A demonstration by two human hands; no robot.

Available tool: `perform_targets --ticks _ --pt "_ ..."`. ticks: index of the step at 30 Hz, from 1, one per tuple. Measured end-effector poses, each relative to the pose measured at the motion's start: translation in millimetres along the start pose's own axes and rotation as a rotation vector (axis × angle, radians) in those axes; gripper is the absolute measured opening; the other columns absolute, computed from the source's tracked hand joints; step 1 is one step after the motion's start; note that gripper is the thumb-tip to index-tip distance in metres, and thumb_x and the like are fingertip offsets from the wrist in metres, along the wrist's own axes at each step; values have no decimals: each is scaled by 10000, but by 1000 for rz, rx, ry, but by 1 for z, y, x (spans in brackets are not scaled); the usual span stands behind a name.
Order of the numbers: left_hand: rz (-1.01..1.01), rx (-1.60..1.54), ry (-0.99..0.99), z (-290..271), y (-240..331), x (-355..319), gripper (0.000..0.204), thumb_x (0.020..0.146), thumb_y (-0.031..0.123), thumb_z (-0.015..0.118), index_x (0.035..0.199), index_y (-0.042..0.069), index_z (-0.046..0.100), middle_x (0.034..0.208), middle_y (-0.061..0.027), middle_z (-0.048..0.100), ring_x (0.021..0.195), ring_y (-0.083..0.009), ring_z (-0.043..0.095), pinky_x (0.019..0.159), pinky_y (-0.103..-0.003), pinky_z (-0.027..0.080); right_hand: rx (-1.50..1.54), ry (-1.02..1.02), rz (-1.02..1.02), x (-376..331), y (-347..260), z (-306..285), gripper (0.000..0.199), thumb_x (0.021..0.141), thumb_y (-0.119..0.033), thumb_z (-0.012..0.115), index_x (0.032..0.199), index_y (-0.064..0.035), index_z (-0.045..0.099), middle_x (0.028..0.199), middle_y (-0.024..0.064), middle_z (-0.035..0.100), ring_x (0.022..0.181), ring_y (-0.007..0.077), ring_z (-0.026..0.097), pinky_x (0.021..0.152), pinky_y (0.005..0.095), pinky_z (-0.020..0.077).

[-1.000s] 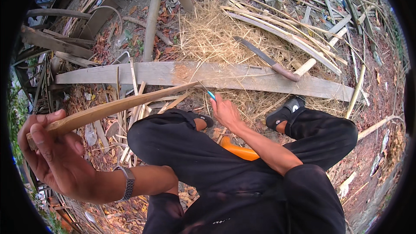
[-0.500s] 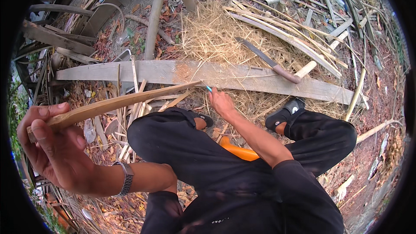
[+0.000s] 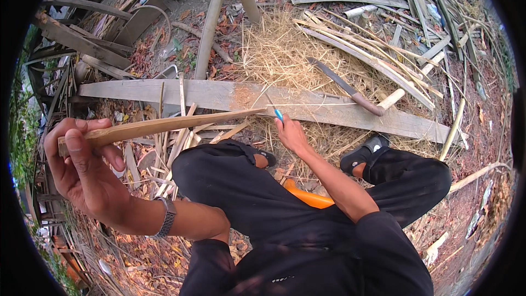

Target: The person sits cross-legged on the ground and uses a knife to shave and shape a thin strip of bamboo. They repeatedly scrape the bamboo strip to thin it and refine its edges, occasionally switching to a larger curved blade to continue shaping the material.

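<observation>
My left hand (image 3: 90,167), with a metal watch on the wrist, grips the near-left end of a long tapered wooden strip (image 3: 181,123). The strip's narrow end reaches over the plank (image 3: 164,92) lying across in front of me. Beside that tip, my right hand (image 3: 291,134) is closed round the blue handle of a thin-bladed tool (image 3: 279,114). Its narrow dark blade points up and away from me, close to the strip's end; whether the two touch I cannot tell. Farther right, a machete (image 3: 342,83) with a brown handle rests across the plank.
A heap of straw-coloured shavings (image 3: 279,49) lies beyond the plank. Split poles (image 3: 372,57) are piled at the far right, scrap boards (image 3: 82,41) at the far left. Thin offcuts (image 3: 175,156) lie by my left knee. Between my legs shows a curved orange object (image 3: 309,194).
The strip's left end and my left hand have risen slightly, so the strip lies more level. My right hand has turned the tool, and its blade now shows beyond the strip's tip. The view has shifted a little.
</observation>
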State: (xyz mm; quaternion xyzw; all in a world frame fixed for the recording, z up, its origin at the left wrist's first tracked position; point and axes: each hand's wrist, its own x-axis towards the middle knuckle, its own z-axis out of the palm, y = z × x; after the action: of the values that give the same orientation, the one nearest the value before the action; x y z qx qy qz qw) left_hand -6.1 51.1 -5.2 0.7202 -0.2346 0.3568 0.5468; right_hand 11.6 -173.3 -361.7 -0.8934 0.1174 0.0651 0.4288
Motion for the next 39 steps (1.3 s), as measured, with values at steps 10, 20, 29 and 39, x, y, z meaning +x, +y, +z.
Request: perform_targets --ticks 10,20,29,39 --pt "84 17 -57 42 30 -12 180 960 115 531 989 -60 558 857 -162 599 529 -132 557 372 -176 324 444 -71 -550 -167 -192 -165 208 953 -121 520 1110 13 490 608 150 558 518 329 589 501 405 437" --pt "67 -21 -61 47 36 -11 220 939 140 591 953 -80 590 818 -123 584 508 -105 541 394 -168 348 118 -46 -311 -121 -111 -100 210 972 -171 484 969 36 454 513 245 525 517 458 560 476 520 425" --pt "135 51 -60 54 37 -6 337 965 231 560 1072 -79 636 909 -132 572 454 -72 495 392 -166 328 360 -76 -563 -170 -220 -195 171 945 -125 539 996 10 448 538 207 519 490 415 556 442 472 380" --pt "162 71 75 49 33 2 197 911 110 638 954 -81 656 811 -90 542 457 -87 490 400 -184 306 185 -35 -464 -135 -189 -157 195 952 -154 522 980 29 462 518 213 530 498 431 571 451 492 422"
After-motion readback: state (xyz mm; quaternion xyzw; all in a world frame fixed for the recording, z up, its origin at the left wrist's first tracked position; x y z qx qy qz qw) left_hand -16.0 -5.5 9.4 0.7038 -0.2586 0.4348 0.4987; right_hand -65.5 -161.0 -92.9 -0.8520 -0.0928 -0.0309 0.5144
